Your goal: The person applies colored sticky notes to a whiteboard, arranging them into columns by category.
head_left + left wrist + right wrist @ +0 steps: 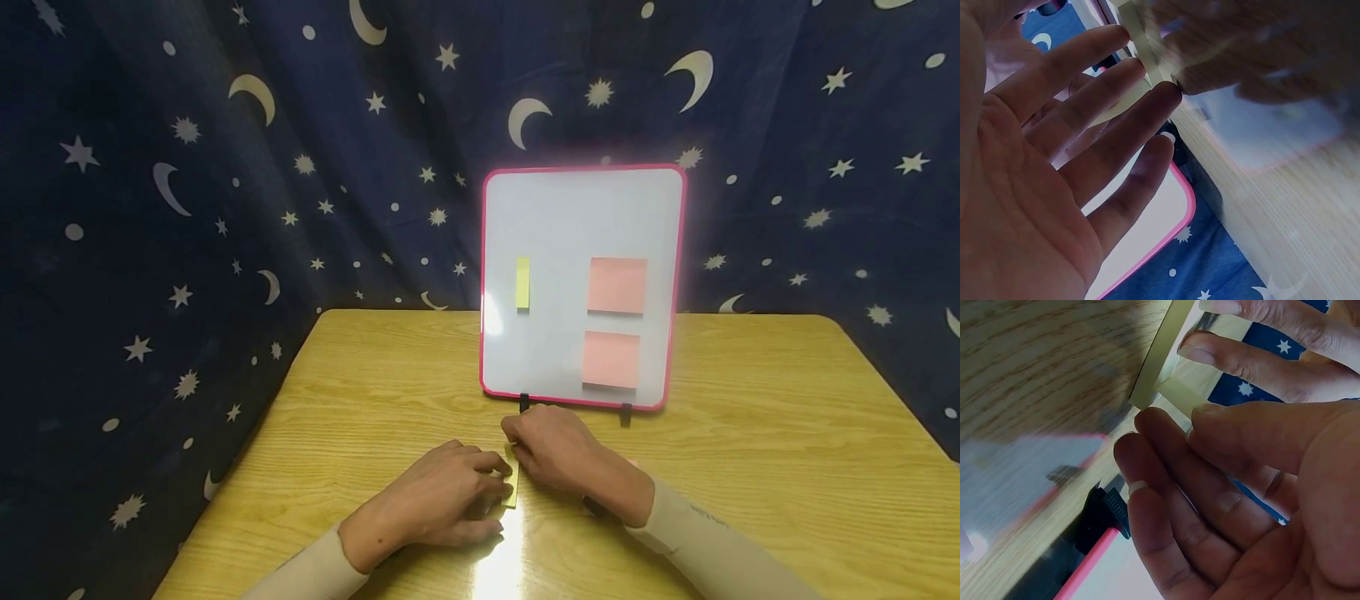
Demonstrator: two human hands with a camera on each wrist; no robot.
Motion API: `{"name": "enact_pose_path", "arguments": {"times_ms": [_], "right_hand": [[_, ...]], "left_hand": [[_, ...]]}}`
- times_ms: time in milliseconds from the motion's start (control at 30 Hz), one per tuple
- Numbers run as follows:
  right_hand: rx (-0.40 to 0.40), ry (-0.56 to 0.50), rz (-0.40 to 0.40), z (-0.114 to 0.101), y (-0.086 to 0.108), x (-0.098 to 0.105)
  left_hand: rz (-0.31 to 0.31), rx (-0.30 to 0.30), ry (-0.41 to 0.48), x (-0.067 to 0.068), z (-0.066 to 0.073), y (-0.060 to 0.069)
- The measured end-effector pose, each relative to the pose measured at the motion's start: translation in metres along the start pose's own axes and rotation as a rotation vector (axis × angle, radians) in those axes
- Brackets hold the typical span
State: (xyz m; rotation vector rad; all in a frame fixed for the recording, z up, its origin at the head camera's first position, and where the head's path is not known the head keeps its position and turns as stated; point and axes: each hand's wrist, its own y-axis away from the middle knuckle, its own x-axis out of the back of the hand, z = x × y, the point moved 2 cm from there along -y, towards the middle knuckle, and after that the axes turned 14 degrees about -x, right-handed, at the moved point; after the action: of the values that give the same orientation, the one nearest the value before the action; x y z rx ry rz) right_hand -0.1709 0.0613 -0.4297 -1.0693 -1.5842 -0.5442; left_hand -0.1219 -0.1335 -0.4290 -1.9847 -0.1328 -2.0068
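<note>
A narrow yellow sticky-note pad (511,497) lies on the table in front of the whiteboard (558,217). My left hand (448,493) rests its fairly straight fingertips on the pad, palm down. At the pad's far end, my right hand (558,446) pinches the end of a yellow sticky note (1180,398) between thumb and index finger. In the right wrist view this note bends up from the pad, whose near end (1145,394) stays against the table. The left wrist view shows the left fingers spread, with their tips at the pad's edge.
The pink-rimmed whiteboard stands upright on black feet (626,414). It carries one yellow strip (522,283) and two pink notes (617,285), one above the other. Something pink (632,463) shows partly behind my right wrist. A dark star-patterned curtain (360,150) surrounds the wooden table (765,400).
</note>
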Motion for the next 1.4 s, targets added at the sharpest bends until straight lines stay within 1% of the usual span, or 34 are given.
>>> {"name": "enact_pose_path", "arguments": {"times_ms": [467, 700, 1400], "right_hand": [[-0.004, -0.015, 0.016, 0.0008, -0.0018, 0.0031], [-0.017, -0.042, 0.001, 0.002, -0.0021, 0.004], [-0.005, -0.066, 0.024, 0.0034, -0.0053, 0.007]], "left_hand": [[-0.003, -0.008, 0.015, -0.0001, -0.0008, -0.0006], [-0.003, -0.012, 0.01, -0.0007, -0.0011, -0.0002], [0.0, -0.017, 0.015, -0.0005, -0.0009, -0.0005]]}}
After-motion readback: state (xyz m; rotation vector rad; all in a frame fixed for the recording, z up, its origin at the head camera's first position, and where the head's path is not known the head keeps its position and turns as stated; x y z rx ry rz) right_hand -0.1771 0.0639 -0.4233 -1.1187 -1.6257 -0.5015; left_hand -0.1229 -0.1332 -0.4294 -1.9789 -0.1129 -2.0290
